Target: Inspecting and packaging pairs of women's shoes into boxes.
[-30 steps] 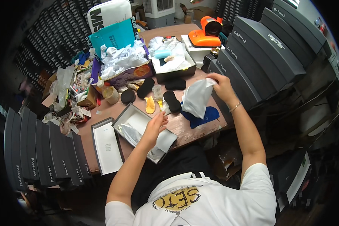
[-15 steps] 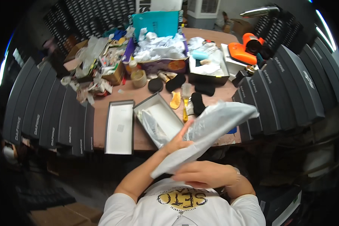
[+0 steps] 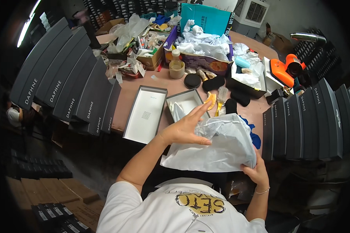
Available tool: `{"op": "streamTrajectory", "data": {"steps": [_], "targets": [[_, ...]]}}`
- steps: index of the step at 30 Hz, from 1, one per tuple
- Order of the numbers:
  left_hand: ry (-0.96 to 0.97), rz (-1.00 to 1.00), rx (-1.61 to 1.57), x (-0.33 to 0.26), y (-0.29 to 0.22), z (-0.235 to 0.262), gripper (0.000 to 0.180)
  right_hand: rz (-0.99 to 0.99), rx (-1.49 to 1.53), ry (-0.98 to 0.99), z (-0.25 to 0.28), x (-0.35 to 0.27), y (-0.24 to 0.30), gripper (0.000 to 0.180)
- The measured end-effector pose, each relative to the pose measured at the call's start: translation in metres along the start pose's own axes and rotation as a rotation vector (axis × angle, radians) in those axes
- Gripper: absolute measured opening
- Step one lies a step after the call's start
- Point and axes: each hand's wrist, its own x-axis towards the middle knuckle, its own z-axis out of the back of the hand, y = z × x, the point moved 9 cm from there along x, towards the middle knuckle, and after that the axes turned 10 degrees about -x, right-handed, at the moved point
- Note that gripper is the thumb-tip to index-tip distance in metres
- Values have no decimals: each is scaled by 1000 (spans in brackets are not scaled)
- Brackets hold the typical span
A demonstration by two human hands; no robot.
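A white, slightly translucent wrapping bag point(image 3: 221, 149) lies crumpled across my front at the table's near edge. What is inside it, if anything, cannot be made out. My right hand point(image 3: 256, 171) grips its right end between thumb and fingers. Over its upper left part, my left hand point(image 3: 184, 128) is spread, thumb apart from the fingers. Just beyond the left hand stands an open grey box point(image 3: 189, 100), white inside, with a piece of white wrapping in its left side. Left of that lies a shallow grey box part point(image 3: 144, 114) with a white inside.
Dark grey boxes stand in rows at left point(image 3: 79, 89) and right point(image 3: 309, 120). Behind are a yellow-handled brush point(image 3: 222, 96), an orange pad point(image 3: 210, 100), black pads point(image 3: 214, 83), a jar point(image 3: 177, 70), a purple carton point(image 3: 206, 64) of crumpled paper and an orange device point(image 3: 282, 73).
The bag has swung from a raised slant to lying broad across my front. My right hand has moved from its lower end to its right end. The view has shifted and tilted.
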Motion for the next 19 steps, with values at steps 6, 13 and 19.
{"op": "streamTrajectory", "data": {"steps": [6, 13, 19], "targets": [[-496, 37, -693, -4, 93, -18, 61, -56, 101, -44, 7, 25, 23, 70], [-736, -298, -400, -22, 0, -6, 28, -50, 740, 44, -71, 26, -20, 79], [-251, -249, -536, -19, -48, -6, 42, -121, 843, 267, -102, 17, -52, 92]]}}
